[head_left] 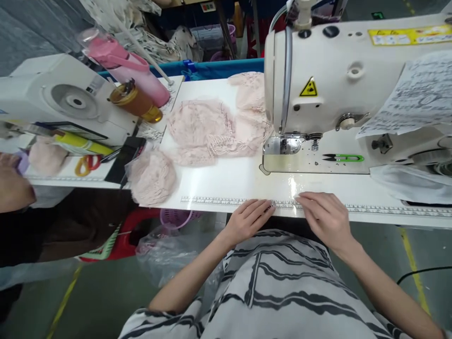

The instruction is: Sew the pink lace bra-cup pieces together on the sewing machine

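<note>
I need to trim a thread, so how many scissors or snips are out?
2. Green snips lie on the machine bed, beyond the right hand. Scissors with yellow and red handles lie far left. Lace might hide others.

The floor [116, 296] is grey-green with yellow lines [411, 263] painted on it. A long white surface [229, 181] shines where light hits it. Under it are a red stool [123, 242] and a purple basket [174, 219]. A blue strip [226, 68] runs behind.
</note>
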`<state>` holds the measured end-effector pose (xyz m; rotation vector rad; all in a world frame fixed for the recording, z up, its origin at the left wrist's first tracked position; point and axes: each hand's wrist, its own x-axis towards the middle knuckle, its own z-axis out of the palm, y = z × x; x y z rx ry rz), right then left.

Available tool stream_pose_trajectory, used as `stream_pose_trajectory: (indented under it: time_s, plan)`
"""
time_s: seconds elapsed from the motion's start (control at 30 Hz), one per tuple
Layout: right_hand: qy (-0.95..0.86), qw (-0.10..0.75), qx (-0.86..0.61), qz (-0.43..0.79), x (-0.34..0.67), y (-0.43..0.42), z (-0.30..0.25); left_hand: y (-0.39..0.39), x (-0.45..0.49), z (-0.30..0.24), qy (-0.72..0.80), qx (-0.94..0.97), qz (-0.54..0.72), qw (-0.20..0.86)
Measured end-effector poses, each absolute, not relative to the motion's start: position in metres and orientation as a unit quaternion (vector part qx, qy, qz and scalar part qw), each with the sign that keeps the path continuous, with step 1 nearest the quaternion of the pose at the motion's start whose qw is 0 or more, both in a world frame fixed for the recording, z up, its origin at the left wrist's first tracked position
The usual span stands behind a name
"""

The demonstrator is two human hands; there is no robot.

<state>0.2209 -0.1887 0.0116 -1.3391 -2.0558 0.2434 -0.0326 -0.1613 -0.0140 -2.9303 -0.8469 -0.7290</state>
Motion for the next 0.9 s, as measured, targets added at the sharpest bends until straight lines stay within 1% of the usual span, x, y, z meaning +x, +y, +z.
stream_pose_trajectory:
  time_s: [0.07,0.13,0.23,0.3,0.33,0.4,0.53,0.77,0.9]
  plan:
    - [-0.766,0.375,-0.487,0.187,0.202,-0.190,0.016,-0.172,-0.033,-0.014,-0.297,-0.915,-0.274,-0.016]
    - [-0.720,0.379,-0.478,0.332,0.188,-0.193,0.022,-0.181,-0.028,-0.007,-0.346,-0.878,-0.321,-0.082]
    - [-0.648,0.290,-0.474,0.521,0.176,-0.195,0.030,-0.189,-0.015,0.011,-0.451,-0.780,-0.370,-0.225]
    - [-0.619,0.248,-0.475,0.574,0.173,-0.195,0.032,-0.191,-0.007,0.021,-0.493,-0.720,-0.376,-0.311]
    - [-0.613,0.244,-0.480,0.578,0.174,-0.194,0.032,-0.192,-0.004,0.025,-0.502,-0.699,-0.377,-0.344]
    - [-0.618,0.263,-0.501,0.546,0.177,-0.192,0.031,-0.193,0.000,0.030,-0.504,-0.676,-0.379,-0.383]
    - [-0.625,0.299,-0.535,0.484,0.192,-0.191,0.038,-0.193,0.004,0.032,-0.511,-0.675,-0.375,-0.378]
    - [-0.582,0.359,-0.554,0.475,0.209,-0.189,0.053,-0.192,0.010,0.033,-0.483,-0.688,-0.356,-0.408]
    - [-0.583,0.366,-0.552,0.472,0.207,-0.184,0.050,-0.193,0.013,0.034,-0.489,-0.682,-0.335,-0.429]
